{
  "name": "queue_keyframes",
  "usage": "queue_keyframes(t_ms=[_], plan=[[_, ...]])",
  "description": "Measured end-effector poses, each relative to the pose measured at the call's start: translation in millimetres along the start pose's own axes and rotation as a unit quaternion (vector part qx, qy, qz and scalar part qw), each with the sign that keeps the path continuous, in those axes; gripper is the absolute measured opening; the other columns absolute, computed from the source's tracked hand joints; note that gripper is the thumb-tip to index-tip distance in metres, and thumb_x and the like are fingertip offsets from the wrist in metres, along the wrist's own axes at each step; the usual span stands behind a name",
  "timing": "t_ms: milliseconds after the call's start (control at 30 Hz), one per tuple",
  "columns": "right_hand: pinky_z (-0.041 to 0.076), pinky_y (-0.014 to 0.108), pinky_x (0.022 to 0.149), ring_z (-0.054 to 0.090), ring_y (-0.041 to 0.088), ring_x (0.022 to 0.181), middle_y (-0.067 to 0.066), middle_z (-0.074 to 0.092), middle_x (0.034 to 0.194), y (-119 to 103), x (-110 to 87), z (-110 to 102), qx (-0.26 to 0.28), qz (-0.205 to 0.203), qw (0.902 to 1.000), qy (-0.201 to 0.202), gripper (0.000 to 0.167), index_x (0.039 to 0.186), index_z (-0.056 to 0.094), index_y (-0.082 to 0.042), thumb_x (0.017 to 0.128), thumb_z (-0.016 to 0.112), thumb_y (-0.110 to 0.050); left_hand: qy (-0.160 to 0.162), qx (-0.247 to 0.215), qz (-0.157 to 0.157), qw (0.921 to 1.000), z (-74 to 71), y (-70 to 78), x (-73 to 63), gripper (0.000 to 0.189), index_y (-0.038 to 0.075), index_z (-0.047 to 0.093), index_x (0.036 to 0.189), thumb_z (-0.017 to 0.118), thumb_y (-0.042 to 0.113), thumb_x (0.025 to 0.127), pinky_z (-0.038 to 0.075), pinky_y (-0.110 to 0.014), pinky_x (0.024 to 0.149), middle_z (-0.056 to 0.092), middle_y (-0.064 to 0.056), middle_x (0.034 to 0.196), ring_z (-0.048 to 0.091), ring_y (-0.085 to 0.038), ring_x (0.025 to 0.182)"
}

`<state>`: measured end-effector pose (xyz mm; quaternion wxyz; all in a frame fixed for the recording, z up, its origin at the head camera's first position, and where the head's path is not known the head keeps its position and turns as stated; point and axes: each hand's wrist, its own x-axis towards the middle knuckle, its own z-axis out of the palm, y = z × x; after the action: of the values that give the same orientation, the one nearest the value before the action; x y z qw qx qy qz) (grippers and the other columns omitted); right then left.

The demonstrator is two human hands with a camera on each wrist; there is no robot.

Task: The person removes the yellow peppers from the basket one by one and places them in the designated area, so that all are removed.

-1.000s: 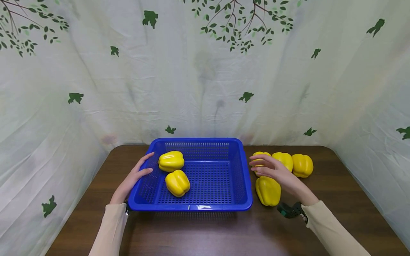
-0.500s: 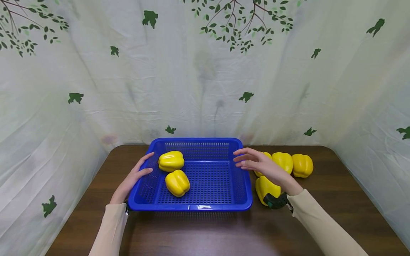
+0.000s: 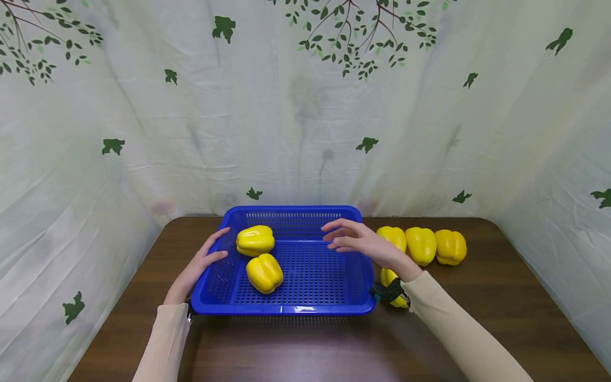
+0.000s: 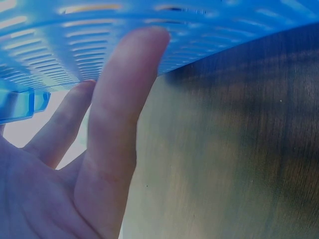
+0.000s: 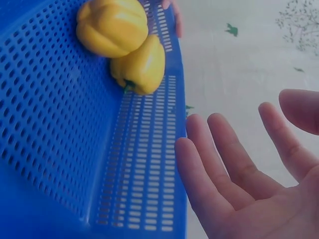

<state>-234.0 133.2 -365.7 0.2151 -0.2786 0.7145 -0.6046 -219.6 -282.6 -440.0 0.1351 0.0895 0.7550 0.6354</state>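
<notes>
My left hand (image 3: 198,265) rests at the left side of a blue plastic basket (image 3: 284,309). Its straight fingers (image 4: 117,114) touch the outside of the slotted wall in the left wrist view. Over the right part of the basket, my right hand (image 3: 360,241) hovers with loosely bent, spread fingers and nothing in them; its palm (image 5: 279,214) shows bare in the right wrist view. Two yellow bell peppers lie in the basket's left half, one farther back (image 3: 255,241) and one nearer (image 3: 264,274).
Right of the basket, three yellow bell peppers (image 3: 420,246) stand in a row on the brown wooden table (image 3: 286,350). Another bell pepper (image 3: 389,276), nearer the front, is partly hidden by the right wrist and its black strap. A leaf-printed white curtain (image 3: 305,132) hangs behind the table.
My right hand has moved left from above the peppers on the table to over the basket, carrying nothing. The left hand, basket and peppers have stayed put.
</notes>
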Motion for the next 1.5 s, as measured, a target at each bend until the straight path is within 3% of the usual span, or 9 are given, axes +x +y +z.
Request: queue_keyframes(t_ms=[300,967,1267,1500], plan=[[0.042,0.050,0.097,0.061,0.028,0.106,0.016,0.058,0.125,4.4,22.4,16.6,0.002,0.016,0.9996,-0.023,0.036,0.130,0.052,-0.004,0.096,0.058,-0.015,0.001,0.001,-0.001,1.0000,0.1,0.2,-0.2,0.058,0.030,0.014,0.153,0.042,0.027,0.102,0.048,-0.051,0.088,0.012,-0.017,0.154,0.042,-0.048,0.119],[0.043,0.053,0.094,0.059,0.027,0.106,0.014,0.056,0.125,17.0,63.9,49.2,-0.037,0.052,0.9955,-0.070,0.034,0.132,0.053,-0.011,0.099,0.049,-0.013,-0.002,0.002,0.001,1.0000,0.3,0.6,-0.5,0.058,0.031,0.014,0.153,0.042,0.027,0.102,0.047,-0.052,0.088,0.011,-0.017,0.154,0.039,-0.049,0.121],[0.041,0.055,0.095,0.051,0.039,0.115,0.026,0.045,0.136,25.2,76.3,62.6,-0.052,0.071,0.9907,-0.104,0.040,0.137,0.048,-0.009,0.097,0.049,-0.011,0.004,0.017,-0.011,0.9998,-0.8,-0.2,-0.8,0.058,0.034,0.015,0.152,0.043,0.031,0.102,0.046,-0.054,0.090,0.011,-0.015,0.154,0.038,-0.048,0.122],[0.043,0.052,0.094,0.046,0.025,0.121,0.021,0.041,0.140,30.5,84.8,71.3,-0.070,0.092,0.9860,-0.120,0.042,0.138,0.048,-0.014,0.096,0.051,-0.011,0.008,0.030,-0.011,0.9995,-0.5,-0.4,-1.1,0.058,0.034,0.015,0.152,0.043,0.031,0.102,0.044,-0.056,0.091,0.010,-0.014,0.155,0.037,-0.049,0.123]])
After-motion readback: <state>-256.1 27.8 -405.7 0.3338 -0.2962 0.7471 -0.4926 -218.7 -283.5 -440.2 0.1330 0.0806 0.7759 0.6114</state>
